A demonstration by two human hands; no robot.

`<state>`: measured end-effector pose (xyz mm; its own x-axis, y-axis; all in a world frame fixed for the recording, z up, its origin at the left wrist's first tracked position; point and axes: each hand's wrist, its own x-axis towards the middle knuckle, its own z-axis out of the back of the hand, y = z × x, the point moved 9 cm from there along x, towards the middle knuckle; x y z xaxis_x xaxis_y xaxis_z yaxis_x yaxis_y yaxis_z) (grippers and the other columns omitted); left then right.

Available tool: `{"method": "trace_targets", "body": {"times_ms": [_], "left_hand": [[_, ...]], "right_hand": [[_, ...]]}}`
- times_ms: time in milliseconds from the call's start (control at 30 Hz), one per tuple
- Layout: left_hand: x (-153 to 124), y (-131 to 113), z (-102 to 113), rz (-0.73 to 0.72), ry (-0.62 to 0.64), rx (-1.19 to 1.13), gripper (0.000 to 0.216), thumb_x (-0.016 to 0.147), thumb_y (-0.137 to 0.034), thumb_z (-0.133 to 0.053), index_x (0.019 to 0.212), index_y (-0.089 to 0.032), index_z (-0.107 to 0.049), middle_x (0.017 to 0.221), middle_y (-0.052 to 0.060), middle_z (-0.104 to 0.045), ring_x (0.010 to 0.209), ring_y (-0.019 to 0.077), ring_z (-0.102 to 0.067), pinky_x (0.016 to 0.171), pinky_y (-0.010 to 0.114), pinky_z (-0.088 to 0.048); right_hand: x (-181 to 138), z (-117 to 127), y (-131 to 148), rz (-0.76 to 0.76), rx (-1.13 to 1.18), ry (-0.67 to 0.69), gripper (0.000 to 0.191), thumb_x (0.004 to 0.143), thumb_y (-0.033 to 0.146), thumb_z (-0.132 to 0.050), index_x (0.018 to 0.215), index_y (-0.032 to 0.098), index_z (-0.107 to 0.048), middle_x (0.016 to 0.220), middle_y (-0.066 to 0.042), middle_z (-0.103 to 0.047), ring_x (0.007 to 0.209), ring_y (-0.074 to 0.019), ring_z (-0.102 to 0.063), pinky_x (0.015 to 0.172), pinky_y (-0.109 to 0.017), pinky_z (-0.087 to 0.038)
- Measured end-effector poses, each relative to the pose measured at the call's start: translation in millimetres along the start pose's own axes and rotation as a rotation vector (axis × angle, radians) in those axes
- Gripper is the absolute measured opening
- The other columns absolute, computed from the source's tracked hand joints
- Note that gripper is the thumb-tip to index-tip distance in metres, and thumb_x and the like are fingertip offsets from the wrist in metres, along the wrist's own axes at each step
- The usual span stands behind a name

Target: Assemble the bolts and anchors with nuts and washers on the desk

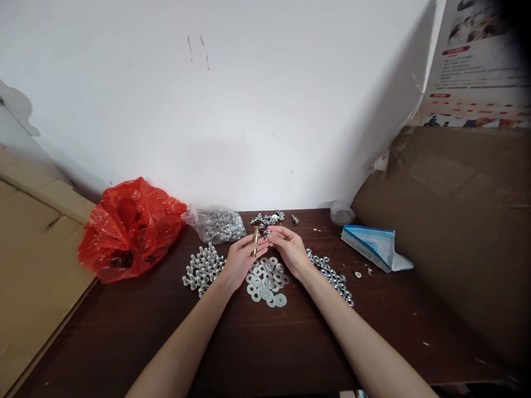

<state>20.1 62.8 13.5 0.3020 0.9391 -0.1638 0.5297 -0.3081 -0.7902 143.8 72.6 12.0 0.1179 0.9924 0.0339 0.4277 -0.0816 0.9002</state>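
My left hand (240, 260) is closed around a slim brass-coloured bolt-like piece (255, 242), which stands nearly upright across its fingers. My right hand (290, 249) pinches a small silver metal part (267, 234) just right of the brass-coloured piece; its exact kind is too small to tell. Below the hands lies a pile of flat washers (267, 284). Left of it, by my left wrist, sit many silver bolts (204, 268). Silver nuts (332, 276) spread beside my right forearm. Beyond my fingertips is a cluster of assembled bolts (274, 218), with one lone bolt (295, 219) to its right.
A clear bag of metal parts (219, 225) and a red plastic bag (133, 232) stand at the left back. On the right are a blue-and-white packet (371, 246), a clear plastic cup (342, 213) and a large cardboard box (456, 221). More cardboard (37, 265) borders the left; a white wall rises behind.
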Motion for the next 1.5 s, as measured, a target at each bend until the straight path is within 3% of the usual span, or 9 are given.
{"method": "trace_targets", "body": {"times_ms": [233,367,567,833,967,1067,1233,1367,1500], "left_hand": [[-2,-2,0,0.034,-0.057,-0.003,0.010,0.074,-0.007,-0.065,0.083,-0.007,-0.065,0.087,0.015,-0.071,0.084,0.0201,-0.068,0.088,0.036,-0.050],[0,-3,4,0.033,-0.087,-0.023,0.009,0.075,-0.012,-0.065,0.082,-0.009,-0.062,0.068,0.005,-0.065,0.059,0.0085,-0.058,0.063,0.022,-0.046],[3,1,1,0.085,-0.014,-0.118,0.023,0.085,-0.033,-0.057,0.073,-0.014,-0.053,0.045,-0.009,-0.030,0.038,0.0030,-0.025,0.041,0.017,-0.020],[0,-3,-7,0.050,0.104,-0.040,0.030,0.083,-0.042,-0.061,0.074,-0.015,-0.051,0.047,-0.011,-0.019,0.036,0.0027,-0.014,0.037,0.016,-0.012],[-2,-13,-3,-0.072,0.041,0.188,0.035,0.080,-0.049,-0.061,0.075,-0.017,-0.049,0.048,-0.011,-0.019,0.036,0.0030,-0.012,0.037,0.017,-0.009],[-6,-31,0,-0.255,-0.043,0.499,0.033,0.085,-0.050,-0.053,0.077,-0.017,-0.052,0.049,-0.009,-0.024,0.038,0.0048,-0.018,0.039,0.019,-0.013],[-22,-58,-15,-0.584,-0.100,1.100,0.029,0.092,-0.038,-0.043,0.081,-0.017,-0.060,0.060,-0.002,-0.051,0.056,0.0110,-0.045,0.055,0.023,-0.032],[-31,-56,-30,-0.627,-0.058,1.441,0.025,0.092,-0.035,-0.044,0.091,-0.020,-0.064,0.064,-0.001,-0.059,0.058,0.0136,-0.052,0.058,0.024,-0.035],[-37,-49,-41,-0.712,0.032,1.564,0.020,0.092,-0.030,-0.048,0.097,-0.022,-0.065,0.084,0.002,-0.069,0.075,0.0160,-0.061,0.068,0.025,-0.041]], "right_hand": [[1,7,23,0.180,-0.462,0.005,0.031,0.066,0.037,-0.071,0.089,0.017,-0.065,0.074,-0.001,-0.062,0.068,-0.0140,-0.055,0.068,-0.029,-0.045],[-1,5,34,0.288,-0.822,0.031,0.026,0.073,0.033,-0.062,0.093,0.018,-0.067,0.075,-0.001,-0.061,0.065,-0.0141,-0.052,0.065,-0.028,-0.043],[-4,7,34,0.269,-1.107,0.034,0.018,0.073,0.026,-0.058,0.087,0.018,-0.068,0.088,-0.004,-0.069,0.068,-0.0156,-0.056,0.068,-0.029,-0.042],[1,24,28,0.141,-1.281,-0.072,0.016,0.073,0.026,-0.062,0.087,0.019,-0.066,0.075,-0.003,-0.067,0.069,-0.0183,-0.060,0.063,-0.028,-0.039],[2,26,25,0.152,-1.331,-0.079,0.011,0.075,0.027,-0.063,0.082,0.019,-0.066,0.074,-0.003,-0.067,0.068,-0.0184,-0.060,0.062,-0.028,-0.038],[0,24,28,0.197,-1.365,-0.077,0.012,0.078,0.029,-0.061,0.081,0.019,-0.066,0.077,-0.004,-0.066,0.070,-0.0189,-0.059,0.064,-0.029,-0.038],[-12,6,57,0.435,-1.205,-0.088,0.023,0.087,0.036,-0.052,0.080,0.018,-0.064,0.083,-0.006,-0.063,0.077,-0.0191,-0.058,0.071,-0.030,-0.040],[-23,-18,66,0.500,-0.920,0.070,0.030,0.092,0.040,-0.045,0.079,0.018,-0.060,0.076,-0.003,-0.061,0.070,-0.0161,-0.055,0.066,-0.026,-0.040],[-30,-36,57,0.464,-0.831,0.233,0.037,0.095,0.042,-0.040,0.070,0.018,-0.052,0.068,0.000,-0.054,0.064,-0.0136,-0.050,0.061,-0.025,-0.037]]}}
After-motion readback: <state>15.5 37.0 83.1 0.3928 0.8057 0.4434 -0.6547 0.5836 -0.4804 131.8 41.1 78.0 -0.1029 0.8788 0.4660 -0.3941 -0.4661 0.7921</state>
